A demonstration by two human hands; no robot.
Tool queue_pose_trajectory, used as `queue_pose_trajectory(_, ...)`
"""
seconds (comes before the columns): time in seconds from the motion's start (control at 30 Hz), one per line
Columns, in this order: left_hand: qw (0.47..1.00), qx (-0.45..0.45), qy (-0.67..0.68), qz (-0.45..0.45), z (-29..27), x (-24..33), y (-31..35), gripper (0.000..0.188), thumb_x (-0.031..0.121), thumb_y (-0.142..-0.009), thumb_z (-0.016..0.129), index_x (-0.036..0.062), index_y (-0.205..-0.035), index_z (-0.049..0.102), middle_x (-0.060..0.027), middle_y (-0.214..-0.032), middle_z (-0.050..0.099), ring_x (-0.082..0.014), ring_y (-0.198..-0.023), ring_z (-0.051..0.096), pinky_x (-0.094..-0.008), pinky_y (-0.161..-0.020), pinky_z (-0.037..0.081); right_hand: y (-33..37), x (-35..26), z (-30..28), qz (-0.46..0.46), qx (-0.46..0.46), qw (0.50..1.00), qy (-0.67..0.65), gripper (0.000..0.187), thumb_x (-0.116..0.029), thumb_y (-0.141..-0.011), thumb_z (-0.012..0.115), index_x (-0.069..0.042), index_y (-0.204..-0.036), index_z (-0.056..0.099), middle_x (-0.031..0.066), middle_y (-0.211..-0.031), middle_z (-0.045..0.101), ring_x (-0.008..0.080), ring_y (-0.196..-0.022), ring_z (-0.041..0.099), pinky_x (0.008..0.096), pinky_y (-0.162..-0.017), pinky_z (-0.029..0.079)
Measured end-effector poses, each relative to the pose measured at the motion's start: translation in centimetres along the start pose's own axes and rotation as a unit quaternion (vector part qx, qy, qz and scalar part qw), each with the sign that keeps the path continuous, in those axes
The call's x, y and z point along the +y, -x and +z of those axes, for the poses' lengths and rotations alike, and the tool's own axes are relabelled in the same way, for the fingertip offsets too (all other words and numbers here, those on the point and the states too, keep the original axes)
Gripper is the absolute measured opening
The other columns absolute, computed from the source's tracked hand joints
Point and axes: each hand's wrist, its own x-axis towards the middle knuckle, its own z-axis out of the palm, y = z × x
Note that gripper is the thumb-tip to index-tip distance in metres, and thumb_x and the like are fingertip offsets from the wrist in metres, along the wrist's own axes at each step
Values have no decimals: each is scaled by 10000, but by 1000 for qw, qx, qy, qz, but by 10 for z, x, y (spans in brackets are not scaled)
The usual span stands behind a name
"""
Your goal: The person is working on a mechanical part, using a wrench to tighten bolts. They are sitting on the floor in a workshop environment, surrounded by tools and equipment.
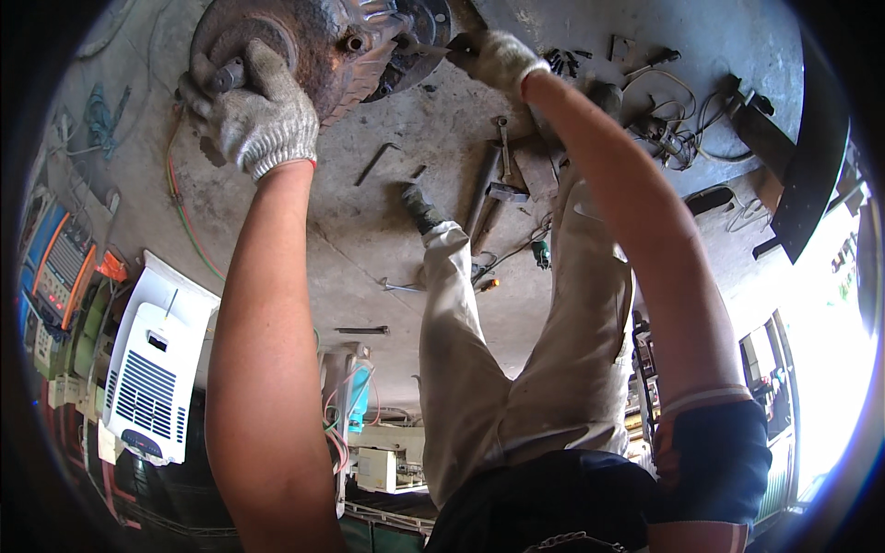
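A rusty, round, cast metal housing point(336, 78) with a ribbed side lies on the floor at the top of the view. My left hand point(263, 120), in a whitish knit glove, is closed around a short metal shaft point(229, 76) that sticks out of its round face. My right hand point(505, 63), gloved alike, grips a dark-handled tool point(461, 46). Its thin, light blade or shank points left to the housing's edge, beside a bolt hole and a dark round flange point(431, 18). Whether its tip touches the metal I cannot tell.
A hammer point(508, 193), a wrench point(503, 147) and a hex key point(376, 164) lie on the concrete between me and the housing. Small dark bolts point(567, 61) and tangled cables point(678, 124) are at the right. A white louvred unit point(152, 378) stands at the left.
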Motion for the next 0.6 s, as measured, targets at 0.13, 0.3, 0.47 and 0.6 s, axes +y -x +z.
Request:
queue_pose_trajectory(0.13, 1000, 19, 24, 6, 1, 0, 2, 816, 567, -961, 502, -74, -1446, 359, -425, -1433, 356, -530, -1398, 298, -562, -1123, 325, -44, -2, -37, -13, -106, 973, 207, 404, -465, -940, 565, -143, -1124, 725, 135, -1084, 730, 330, -1005, 685, 428, -917, 536)
queue_pose_trajectory(0.3, 999, 22, 27, 1, -2, 3, 2, 815, 565, -956, 515, -65, -1450, 363, -424, -1436, 353, -538, -1379, 329, -573, -1110, 331, -82, -8, -81, -201, -126, 945, 225, 370, -412, -905, 586, -121, -1076, 738, 155, -1074, 726, 346, -1014, 674, 428, -888, 529)
queue_pose_trajectory(0.47, 1000, 24, 18, -2, -2, 5, 2, 798, 558, -963, 502, -68, -1441, 375, -423, -1449, 342, -540, -1381, 324, -574, -1117, 324, -41, -6, -54, -41, -61, 990, 117, 395, -458, -958, 589, -148, -1173, 704, 110, -1024, 740, 270, -912, 702, 410, -853, 558)
queue_pose_trajectory(0.6, 999, -8, -44, 25, 1, -1, 0, 735, 550, -976, 486, -83, -1350, 489, -378, -1480, 351, -528, -1406, 292, -568, -1133, 319, 17, -17, 15, 58, -21, 995, -84, 415, -438, -979, 582, -80, -1160, 689, 80, -885, 724, 189, -751, 681, 358, -730, 558)
